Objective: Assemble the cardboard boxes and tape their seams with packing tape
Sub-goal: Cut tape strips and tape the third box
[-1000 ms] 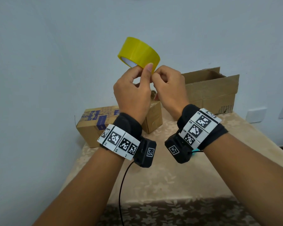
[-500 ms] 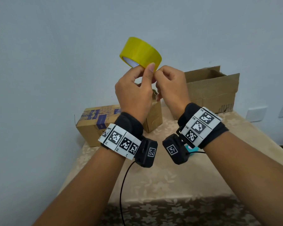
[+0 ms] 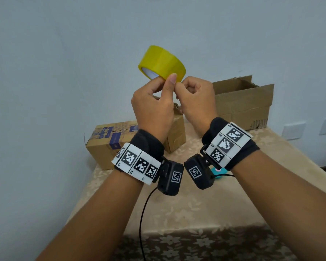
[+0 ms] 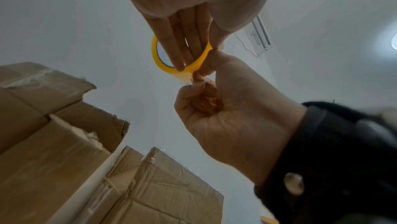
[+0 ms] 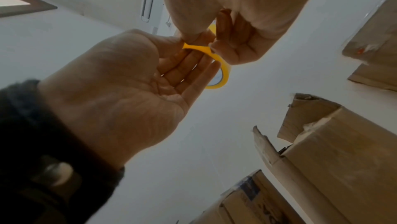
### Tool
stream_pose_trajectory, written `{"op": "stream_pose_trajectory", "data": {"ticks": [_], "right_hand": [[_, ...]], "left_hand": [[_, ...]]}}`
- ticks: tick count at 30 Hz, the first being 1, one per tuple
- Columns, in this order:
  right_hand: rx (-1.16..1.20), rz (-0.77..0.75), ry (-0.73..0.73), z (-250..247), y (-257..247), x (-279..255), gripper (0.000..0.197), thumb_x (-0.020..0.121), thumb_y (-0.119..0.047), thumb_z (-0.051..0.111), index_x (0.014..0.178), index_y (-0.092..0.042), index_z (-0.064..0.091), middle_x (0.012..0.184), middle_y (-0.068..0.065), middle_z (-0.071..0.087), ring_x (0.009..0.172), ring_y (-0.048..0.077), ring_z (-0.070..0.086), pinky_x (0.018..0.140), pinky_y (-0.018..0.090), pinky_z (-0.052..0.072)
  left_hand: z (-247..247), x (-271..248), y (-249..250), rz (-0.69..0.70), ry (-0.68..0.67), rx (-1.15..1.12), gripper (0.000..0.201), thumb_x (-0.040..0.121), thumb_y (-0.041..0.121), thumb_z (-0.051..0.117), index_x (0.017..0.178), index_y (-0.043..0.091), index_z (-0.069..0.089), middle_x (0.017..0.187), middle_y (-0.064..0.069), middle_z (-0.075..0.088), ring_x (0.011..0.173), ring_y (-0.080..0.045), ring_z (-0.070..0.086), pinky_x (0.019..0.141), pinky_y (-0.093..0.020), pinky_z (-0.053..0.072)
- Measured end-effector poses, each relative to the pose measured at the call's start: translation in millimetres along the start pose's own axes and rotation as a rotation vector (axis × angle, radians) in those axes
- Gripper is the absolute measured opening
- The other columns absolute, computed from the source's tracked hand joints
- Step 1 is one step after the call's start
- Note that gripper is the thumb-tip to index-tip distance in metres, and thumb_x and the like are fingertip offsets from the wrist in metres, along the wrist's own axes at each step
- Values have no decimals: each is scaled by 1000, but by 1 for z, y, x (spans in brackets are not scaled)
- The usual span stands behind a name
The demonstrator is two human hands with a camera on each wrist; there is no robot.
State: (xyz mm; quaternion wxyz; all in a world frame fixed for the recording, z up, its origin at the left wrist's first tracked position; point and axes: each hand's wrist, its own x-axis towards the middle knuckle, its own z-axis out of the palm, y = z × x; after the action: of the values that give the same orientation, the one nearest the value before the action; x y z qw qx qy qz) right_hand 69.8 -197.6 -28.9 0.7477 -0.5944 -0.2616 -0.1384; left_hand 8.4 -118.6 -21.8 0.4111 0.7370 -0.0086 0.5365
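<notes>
A: Nearest the camera, both wrists are raised over the table [image 3: 205, 210]. What are the hands doing?

B: The left hand [image 3: 152, 108] clamps the yellow tape roll [image 3: 163, 64], thumb on the outer face, fingers through the core. The right hand [image 3: 196, 98] is curled, fingertips pinching at the roll's rim, likely the tape's loose end.

A: How to do it well?

B: I'd hold the roll steady and peel the end back slowly and squarely, so it doesn't split.

A: And behind?

B: The printed box [image 3: 109, 140] sits under the hands, the open box [image 3: 243, 102] further back right.

A: Any change?

B: Barely; compared with a second ago, the roll is a touch higher.
</notes>
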Motion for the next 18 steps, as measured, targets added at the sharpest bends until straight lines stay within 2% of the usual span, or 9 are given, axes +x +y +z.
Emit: {"op": "stream_pose_trajectory", "data": {"ticks": [3,5,7,8,11,13,15,17,18], "right_hand": [[-78,-39,8,0,4,-1,33,80,-27,64,57,-7,54,51,13,51,51,31,44,54,49,50],[-127,-78,9,-1,7,-2,34,79,-27,64,60,0,55,52,18,53,50,27,44,55,44,49],[-175,-108,9,-3,11,0,34,79,-26,64,59,-2,52,47,6,47,52,15,39,57,37,42],[-204,-125,8,-4,12,0,33,79,-26,64,58,-6,50,46,-3,42,53,12,37,58,32,38],[-308,-173,-11,-7,16,4,31,80,-22,67,58,-11,49,48,-7,41,55,13,38,59,30,34],[-416,-154,-15,-13,22,3,31,81,-20,67,58,-8,49,51,-3,45,56,13,40,59,33,36],[-426,-105,-40,-21,26,0,31,85,-15,64,58,-10,50,53,-3,44,53,12,43,58,35,45],[-234,-13,-102,-21,20,-2,26,93,-11,57,68,-6,58,57,-5,46,48,9,48,51,41,56],[-103,47,-135,-18,14,-3,25,97,-11,51,75,-4,60,58,-4,45,47,8,47,49,40,56]], "left_hand": [[0,-2,-5,-24,-11,-30,38,98,37,67,71,11,70,63,-17,58,57,-36,50,60,-57,54],[1,-3,-7,-53,-18,-59,36,98,34,67,68,13,68,60,-7,56,59,-32,47,59,-51,54],[2,-4,-7,-87,-24,-102,38,98,31,67,63,20,62,56,9,50,58,-18,42,57,-40,46],[3,-4,-8,-103,-25,-118,40,98,31,67,61,20,59,55,11,47,59,-15,40,56,-39,42],[5,-5,-10,-140,-20,-169,43,97,35,67,61,12,59,56,-2,46,60,-21,41,55,-50,47],[6,-2,-4,-171,22,-265,43,99,29,67,66,2,62,62,-15,52,67,-24,52,65,-54,59],[5,5,8,-177,65,-372,35,101,16,64,71,0,65,71,-12,63,78,-22,64,80,-49,64],[1,15,17,-192,95,-445,27,102,12,62,78,3,70,81,-11,69,87,-24,68,86,-49,63],[-1,18,18,-203,113,-468,25,102,12,62,81,1,72,83,-13,70,88,-24,69,88,-49,62]]}}
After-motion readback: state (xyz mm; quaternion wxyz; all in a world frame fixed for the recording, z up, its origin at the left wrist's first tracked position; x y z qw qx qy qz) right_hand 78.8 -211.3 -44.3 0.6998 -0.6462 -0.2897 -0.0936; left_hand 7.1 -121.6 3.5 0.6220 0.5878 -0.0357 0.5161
